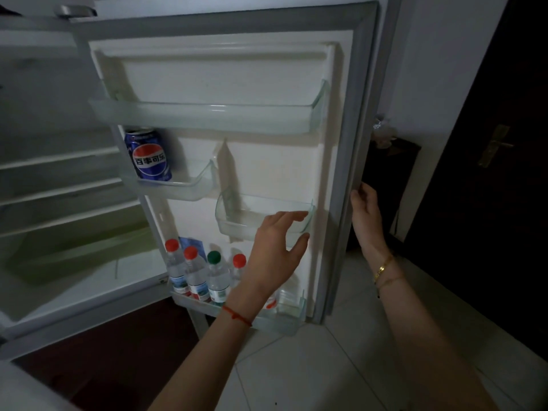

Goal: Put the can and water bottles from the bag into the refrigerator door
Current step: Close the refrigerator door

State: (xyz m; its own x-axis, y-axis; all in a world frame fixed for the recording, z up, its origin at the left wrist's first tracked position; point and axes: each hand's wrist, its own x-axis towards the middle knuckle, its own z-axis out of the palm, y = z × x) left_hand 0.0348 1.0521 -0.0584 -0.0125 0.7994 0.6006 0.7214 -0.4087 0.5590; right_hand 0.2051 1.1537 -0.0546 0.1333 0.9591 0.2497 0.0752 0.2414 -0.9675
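Observation:
The refrigerator door (341, 143) stands wide open. A blue Pepsi can (148, 155) sits upright in the small left middle door bin (189, 188). Several water bottles (195, 274) with red and green caps stand in the bottom door shelf (284, 318). My left hand (275, 250) hovers open in front of the small right bin (237, 223), above the bottles, holding nothing. My right hand (366, 215) grips the outer edge of the door. The bag is not in view.
The top door shelf (207, 117) holds nothing. The fridge interior (59, 203) with bare shelves and a drawer lies to the left. A dark wooden door with a brass handle (495, 146) stands at right. Pale floor tiles (326, 366) lie below.

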